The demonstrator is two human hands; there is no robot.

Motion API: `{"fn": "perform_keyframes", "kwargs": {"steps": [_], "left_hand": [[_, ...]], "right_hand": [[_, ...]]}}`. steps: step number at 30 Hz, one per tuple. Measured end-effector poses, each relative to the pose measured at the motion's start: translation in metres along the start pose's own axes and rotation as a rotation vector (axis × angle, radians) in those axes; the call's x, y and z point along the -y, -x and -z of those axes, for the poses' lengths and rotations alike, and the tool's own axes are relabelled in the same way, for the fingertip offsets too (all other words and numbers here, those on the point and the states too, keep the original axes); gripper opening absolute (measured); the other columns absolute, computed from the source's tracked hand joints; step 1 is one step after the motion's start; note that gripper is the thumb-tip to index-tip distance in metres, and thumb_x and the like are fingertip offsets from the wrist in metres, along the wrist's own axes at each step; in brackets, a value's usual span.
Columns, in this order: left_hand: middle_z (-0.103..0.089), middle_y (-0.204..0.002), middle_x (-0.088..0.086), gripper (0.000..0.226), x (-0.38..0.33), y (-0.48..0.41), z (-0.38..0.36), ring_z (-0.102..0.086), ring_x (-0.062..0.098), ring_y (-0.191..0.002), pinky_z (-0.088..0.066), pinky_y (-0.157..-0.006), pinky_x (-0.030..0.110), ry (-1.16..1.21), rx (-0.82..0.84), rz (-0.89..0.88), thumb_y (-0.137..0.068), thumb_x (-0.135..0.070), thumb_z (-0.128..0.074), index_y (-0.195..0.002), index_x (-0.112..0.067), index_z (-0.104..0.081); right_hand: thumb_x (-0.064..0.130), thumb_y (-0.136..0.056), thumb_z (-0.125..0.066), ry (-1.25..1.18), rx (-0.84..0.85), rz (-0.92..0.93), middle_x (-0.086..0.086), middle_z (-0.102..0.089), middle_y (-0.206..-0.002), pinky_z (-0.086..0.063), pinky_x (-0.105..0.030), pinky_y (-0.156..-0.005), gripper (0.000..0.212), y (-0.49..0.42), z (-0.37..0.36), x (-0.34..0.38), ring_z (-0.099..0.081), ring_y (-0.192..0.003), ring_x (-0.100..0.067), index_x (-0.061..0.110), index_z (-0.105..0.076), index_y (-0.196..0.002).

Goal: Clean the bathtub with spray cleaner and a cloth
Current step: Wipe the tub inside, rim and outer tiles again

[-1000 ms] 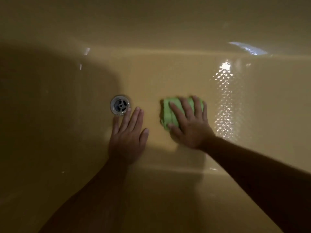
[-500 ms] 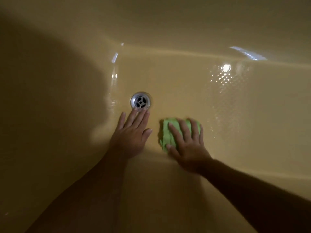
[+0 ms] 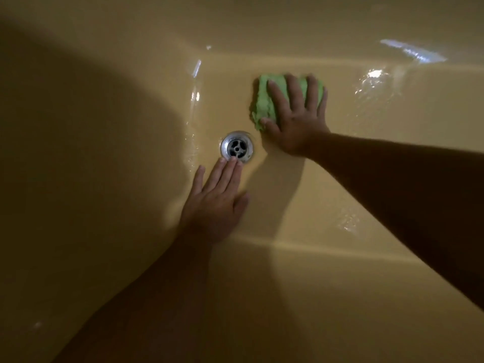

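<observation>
I look down into a yellow-beige bathtub (image 3: pixel 392 179) with a wet, shiny floor. A folded green cloth (image 3: pixel 267 100) lies on the tub floor near the far wall. My right hand (image 3: pixel 296 113) presses flat on it with its fingers spread. My left hand (image 3: pixel 217 197) rests flat on the tub floor, fingers straight, with its fingertips touching the rim of the metal drain (image 3: pixel 237 147). No spray bottle is in view.
The near wall of the tub (image 3: pixel 288 297) rises below my arms. A deep shadow (image 3: pixel 78 153) covers the left end of the tub. Bright wet reflections (image 3: pixel 377 77) show at the far right.
My right hand has slid the green cloth away from me, past the drain toward the far wall. My left hand has stayed by the drain. The view has shifted.
</observation>
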State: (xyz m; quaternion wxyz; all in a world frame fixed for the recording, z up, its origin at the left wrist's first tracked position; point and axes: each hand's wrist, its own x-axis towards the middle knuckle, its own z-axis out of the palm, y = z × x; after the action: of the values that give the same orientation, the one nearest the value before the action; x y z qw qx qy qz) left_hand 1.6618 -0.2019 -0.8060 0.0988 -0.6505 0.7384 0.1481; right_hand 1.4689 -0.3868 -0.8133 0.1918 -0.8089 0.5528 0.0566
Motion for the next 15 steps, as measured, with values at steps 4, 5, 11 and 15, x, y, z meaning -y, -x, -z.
{"fn": "perform_keyframes", "kwargs": {"steps": [4,5,11,15], "left_hand": [[0.003,-0.173,-0.004,0.076,0.005,-0.001,0.006,0.010,0.015,-0.159,0.005,-0.129,0.046,0.054,0.058,0.005,-0.106,-0.063,-0.015,-0.166,-0.020,0.003],[0.007,-0.173,-0.005,0.078,0.008,-0.002,0.010,0.015,0.015,-0.158,0.009,-0.128,0.044,0.075,0.095,0.014,-0.105,-0.065,-0.017,-0.165,-0.022,0.005],[0.019,-0.171,-0.008,0.091,0.044,-0.001,0.051,0.024,0.016,-0.156,0.016,-0.125,0.044,0.019,0.324,0.017,-0.099,-0.068,-0.041,-0.164,-0.030,0.009],[0.014,-0.173,-0.006,0.095,0.070,-0.004,0.077,0.018,0.020,-0.158,0.013,-0.125,0.052,-0.196,0.381,-0.016,-0.096,-0.059,-0.056,-0.165,-0.029,0.003]], "right_hand": [[0.067,-0.097,-0.018,-0.012,0.035,-0.058,-0.009,0.001,-0.174,0.008,-0.068,-0.120,0.079,0.017,-0.003,0.012,0.010,-0.156,-0.048,0.033,-0.002,-0.166],[0.067,-0.096,-0.019,-0.006,0.060,-0.038,-0.012,-0.008,-0.173,0.002,-0.072,-0.119,0.079,0.036,-0.011,0.017,0.002,-0.155,-0.051,0.031,-0.010,-0.166],[0.061,-0.099,-0.033,-0.136,0.311,0.144,-0.018,-0.044,-0.156,-0.027,-0.077,-0.112,0.070,0.188,-0.036,0.075,-0.035,-0.143,-0.055,0.026,-0.040,-0.159],[0.068,-0.102,-0.012,-0.366,0.573,0.204,0.001,-0.007,-0.171,0.004,-0.061,-0.124,0.067,0.214,-0.019,0.131,0.002,-0.155,-0.034,0.043,-0.004,-0.163]]}}
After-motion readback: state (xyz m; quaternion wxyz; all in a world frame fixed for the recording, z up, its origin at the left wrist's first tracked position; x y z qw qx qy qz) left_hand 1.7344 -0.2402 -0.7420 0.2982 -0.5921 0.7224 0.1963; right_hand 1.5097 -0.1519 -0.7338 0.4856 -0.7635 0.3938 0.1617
